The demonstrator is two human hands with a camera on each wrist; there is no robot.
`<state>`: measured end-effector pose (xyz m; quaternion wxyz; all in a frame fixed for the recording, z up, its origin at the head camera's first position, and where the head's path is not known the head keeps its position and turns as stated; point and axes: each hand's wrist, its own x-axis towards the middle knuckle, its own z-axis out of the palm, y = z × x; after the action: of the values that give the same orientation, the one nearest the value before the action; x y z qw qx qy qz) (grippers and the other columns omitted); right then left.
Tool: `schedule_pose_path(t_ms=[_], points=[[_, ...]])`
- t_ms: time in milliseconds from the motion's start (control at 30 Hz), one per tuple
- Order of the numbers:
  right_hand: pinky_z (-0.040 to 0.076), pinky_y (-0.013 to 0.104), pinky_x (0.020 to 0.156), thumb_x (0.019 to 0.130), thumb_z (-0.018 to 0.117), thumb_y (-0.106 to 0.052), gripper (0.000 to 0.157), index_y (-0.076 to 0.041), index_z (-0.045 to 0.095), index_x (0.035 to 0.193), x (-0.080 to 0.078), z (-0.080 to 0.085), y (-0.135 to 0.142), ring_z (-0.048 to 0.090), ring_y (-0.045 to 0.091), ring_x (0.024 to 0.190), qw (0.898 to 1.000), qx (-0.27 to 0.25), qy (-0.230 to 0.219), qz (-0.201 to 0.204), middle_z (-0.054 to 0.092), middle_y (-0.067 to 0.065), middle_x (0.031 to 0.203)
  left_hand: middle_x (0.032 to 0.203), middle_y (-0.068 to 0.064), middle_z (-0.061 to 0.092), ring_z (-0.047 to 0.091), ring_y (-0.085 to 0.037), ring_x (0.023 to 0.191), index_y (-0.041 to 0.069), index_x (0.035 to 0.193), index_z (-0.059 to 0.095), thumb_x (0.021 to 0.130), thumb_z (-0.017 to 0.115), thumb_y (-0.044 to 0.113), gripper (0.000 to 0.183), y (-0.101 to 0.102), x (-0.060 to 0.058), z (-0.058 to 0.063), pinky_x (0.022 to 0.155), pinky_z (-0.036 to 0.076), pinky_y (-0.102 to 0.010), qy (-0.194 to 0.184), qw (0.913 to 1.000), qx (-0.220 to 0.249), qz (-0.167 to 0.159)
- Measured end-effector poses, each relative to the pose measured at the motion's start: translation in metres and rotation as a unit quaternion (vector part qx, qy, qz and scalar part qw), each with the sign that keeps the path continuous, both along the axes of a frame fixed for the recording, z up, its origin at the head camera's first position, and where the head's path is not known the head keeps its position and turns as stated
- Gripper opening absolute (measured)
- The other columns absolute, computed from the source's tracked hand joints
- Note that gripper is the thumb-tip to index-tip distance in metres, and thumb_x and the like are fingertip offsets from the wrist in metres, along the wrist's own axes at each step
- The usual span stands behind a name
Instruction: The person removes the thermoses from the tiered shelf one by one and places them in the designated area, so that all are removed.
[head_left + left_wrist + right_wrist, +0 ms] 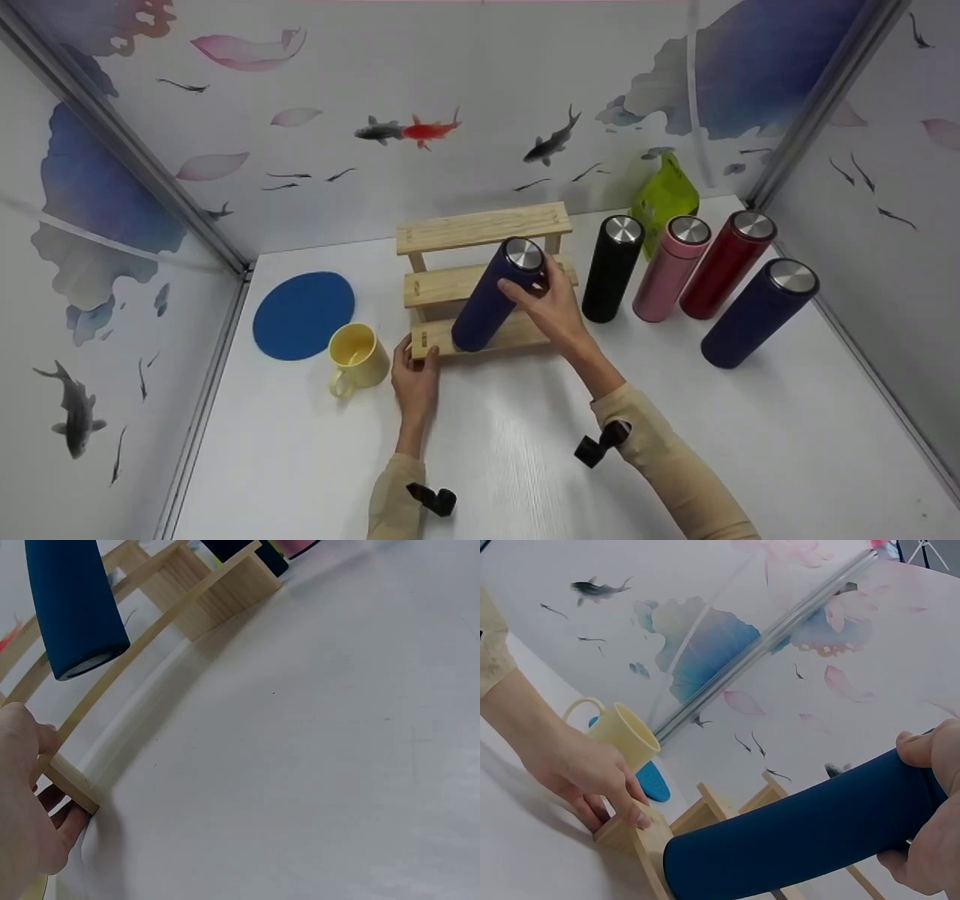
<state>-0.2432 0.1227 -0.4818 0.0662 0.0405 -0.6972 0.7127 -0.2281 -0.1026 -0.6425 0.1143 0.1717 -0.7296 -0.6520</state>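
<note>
A dark blue thermos (487,300) leans over the lowest step of a three-step wooden rack (480,229). My right hand (555,304) grips it near the silver lid, thumb on one side and fingers behind. The left wrist view shows the underside of this thermos (79,607), seemingly just off the wood. With my left hand (415,379) I hold the front left corner of the rack, the thumb on top and the fingers at its end. In the right wrist view, the thumb of the left hand (592,772) presses on the board.
Right of the rack stand a black thermos (613,270), a pink one (670,274), a red one (726,266) and another blue one (757,315). A green bag (664,191) is behind them. A yellow mug (364,360) and a blue round mat (304,315) lie left.
</note>
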Motion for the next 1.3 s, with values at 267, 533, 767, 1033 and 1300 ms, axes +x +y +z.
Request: schedule_pose_path(t_ms=[267, 533, 767, 1033, 1300], points=[[0.044, 0.044, 0.111, 0.089, 0.078, -0.015, 0.063, -0.002, 0.049, 0.144, 0.005, -0.002, 0.011, 0.056, 0.034, 0.131, 1.000, 0.003, -0.004, -0.013, 0.057, 0.019, 0.137, 0.137, -0.022, 0.059, 0.058, -0.033, 0.126, 0.005, 0.146, 0.048, 0.095, 0.070, 0.010, 0.056, 0.000, -0.001, -0.001, 0.108, 0.046, -0.047, 0.008, 1.0000, 0.000, 0.004], [0.047, 0.042, 0.108, 0.089, 0.079, -0.015, 0.065, -0.001, 0.049, 0.145, 0.011, -0.001, 0.030, 0.059, 0.031, 0.126, 0.999, 0.012, 0.009, -0.042, 0.060, 0.020, 0.135, 0.138, -0.022, 0.058, 0.057, -0.033, 0.129, 0.003, 0.145, 0.049, 0.095, 0.071, 0.010, 0.056, -0.001, -0.003, -0.001, 0.109, 0.045, -0.046, 0.017, 0.9999, -0.002, 0.001], [0.051, 0.032, 0.100, 0.089, 0.077, -0.009, 0.064, -0.003, 0.048, 0.146, 0.015, 0.000, 0.048, 0.059, 0.027, 0.123, 0.998, -0.004, 0.011, -0.054, 0.059, 0.017, 0.136, 0.133, -0.023, 0.061, 0.061, -0.034, 0.123, 0.004, 0.144, 0.050, 0.094, 0.071, 0.008, 0.055, -0.001, -0.002, -0.002, 0.103, 0.049, -0.045, 0.022, 0.9997, 0.007, 0.001], [0.047, 0.033, 0.106, 0.091, 0.076, -0.011, 0.068, -0.005, 0.043, 0.150, 0.023, 0.005, 0.065, 0.057, 0.026, 0.128, 0.997, 0.008, 0.014, -0.073, 0.057, 0.018, 0.139, 0.134, -0.023, 0.061, 0.059, -0.035, 0.126, 0.003, 0.144, 0.050, 0.094, 0.071, 0.008, 0.055, -0.001, -0.003, -0.002, 0.107, 0.047, -0.048, 0.021, 0.9998, -0.002, 0.001], [0.045, 0.035, 0.109, 0.091, 0.077, -0.016, 0.067, -0.006, 0.046, 0.149, 0.028, 0.003, 0.084, 0.057, 0.023, 0.126, 0.994, 0.022, -0.003, -0.104, 0.058, 0.015, 0.140, 0.133, -0.024, 0.061, 0.061, -0.035, 0.123, 0.002, 0.144, 0.049, 0.094, 0.071, 0.010, 0.055, -0.001, -0.002, -0.002, 0.103, 0.048, -0.047, 0.029, 0.9996, 0.003, 0.000]])
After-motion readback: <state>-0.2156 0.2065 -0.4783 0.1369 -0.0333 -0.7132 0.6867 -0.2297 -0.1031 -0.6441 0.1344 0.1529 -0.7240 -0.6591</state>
